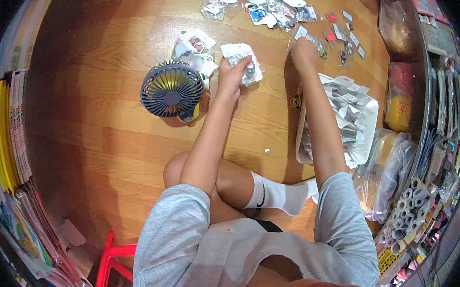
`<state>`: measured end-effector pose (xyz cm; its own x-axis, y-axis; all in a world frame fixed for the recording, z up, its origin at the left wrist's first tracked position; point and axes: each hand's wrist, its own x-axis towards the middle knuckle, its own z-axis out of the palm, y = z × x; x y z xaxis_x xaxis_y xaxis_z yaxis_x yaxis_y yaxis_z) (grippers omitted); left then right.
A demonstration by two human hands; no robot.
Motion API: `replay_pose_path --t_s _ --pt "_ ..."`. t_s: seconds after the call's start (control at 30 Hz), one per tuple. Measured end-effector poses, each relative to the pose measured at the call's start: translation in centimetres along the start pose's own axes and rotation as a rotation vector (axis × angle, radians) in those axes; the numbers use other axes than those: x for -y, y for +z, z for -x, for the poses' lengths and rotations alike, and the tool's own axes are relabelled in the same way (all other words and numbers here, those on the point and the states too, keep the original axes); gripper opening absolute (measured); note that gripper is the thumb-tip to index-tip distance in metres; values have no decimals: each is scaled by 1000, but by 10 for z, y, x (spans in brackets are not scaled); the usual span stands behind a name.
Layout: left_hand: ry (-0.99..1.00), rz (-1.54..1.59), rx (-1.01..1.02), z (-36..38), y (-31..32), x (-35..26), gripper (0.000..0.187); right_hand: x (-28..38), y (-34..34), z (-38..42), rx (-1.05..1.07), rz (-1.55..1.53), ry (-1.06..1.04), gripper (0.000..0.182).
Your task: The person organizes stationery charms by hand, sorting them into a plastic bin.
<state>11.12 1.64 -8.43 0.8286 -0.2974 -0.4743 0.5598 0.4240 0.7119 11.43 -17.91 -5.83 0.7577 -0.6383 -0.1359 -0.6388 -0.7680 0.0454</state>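
My left hand (231, 78) is closed around a bunch of small clear packets (249, 67) with white header cards, the thumb lying across the top. To the right, my right hand (304, 55) points down with its fingers curled at a clear packet with a white tag (300, 33); the fingertips are mostly hidden. Beyond it, several tagged packets (338, 32) with red and dark pieces lie spread on the floor. A pile of similar packets (274, 10) lies farther off. Under my right forearm stands a white bin (370, 128) full of tagged packets.
A dark round fan (172, 89) stands left of my left hand, with more packets (196, 47) behind it. Shelves of books (5, 132) line the left side. Wrapped goods (397, 97) and rolls (407, 205) fill the right. A red stool (107, 258) is at lower left.
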Motion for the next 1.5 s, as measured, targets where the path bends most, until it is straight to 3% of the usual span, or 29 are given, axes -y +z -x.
replay_pose_path --t_s 0.07,0.13,0.17,0.23,0.33,0.5,0.57,0.7,0.83,0.9,1.03,1.1,1.13,1.23,1.37,1.43,1.5 --pt "4 2 -12 2 2 -2 30 -5 -13 11 -58 -41 -43 22" --pt "6 7 -18 4 4 -2 27 -14 -26 22 -143 -369 -82 20" --pt "11 -12 -5 2 3 0 30 -16 -30 31 -147 -365 -79 20" --pt "15 -33 12 3 3 1 32 -13 -36 57 219 -1407 81 27" --pt "11 -34 57 7 7 -1 32 -2 -43 88 273 -1587 27 35" --pt "109 -86 83 10 10 0 33 12 -25 109 307 -1548 -139 50" --pt "75 -59 101 9 10 3 34 19 -19 117 128 -1100 -294 58" --pt "74 -137 146 4 7 7 35 28 -29 123 -99 -883 -411 70" --pt "66 -170 171 9 9 5 35 21 -32 125 -187 -588 -512 58" --pt "13 -254 186 12 11 1 35 15 -27 124 -240 -535 -548 38" --pt "123 -225 189 11 13 0 35 4 -30 124 -246 -589 -479 23" --pt "92 -201 201 15 14 -10 35 1 -31 126 3 -1430 -100 16" --pt "88 -203 202 15 14 -10 35 2 -31 127 105 -1711 -28 15" --pt "85 -226 258 14 14 -5 35 2 -26 130 264 -1669 -36 15" --pt "17 -219 359 16 14 -3 31 7 -19 133 249 -1397 10 21" --pt "-245 -57 325 16 17 -10 34 5 -11 133 211 -1353 23 31" --pt "-240 -9 363 24 21 -15 39 10 -12 138 -159 -1027 -59 42"
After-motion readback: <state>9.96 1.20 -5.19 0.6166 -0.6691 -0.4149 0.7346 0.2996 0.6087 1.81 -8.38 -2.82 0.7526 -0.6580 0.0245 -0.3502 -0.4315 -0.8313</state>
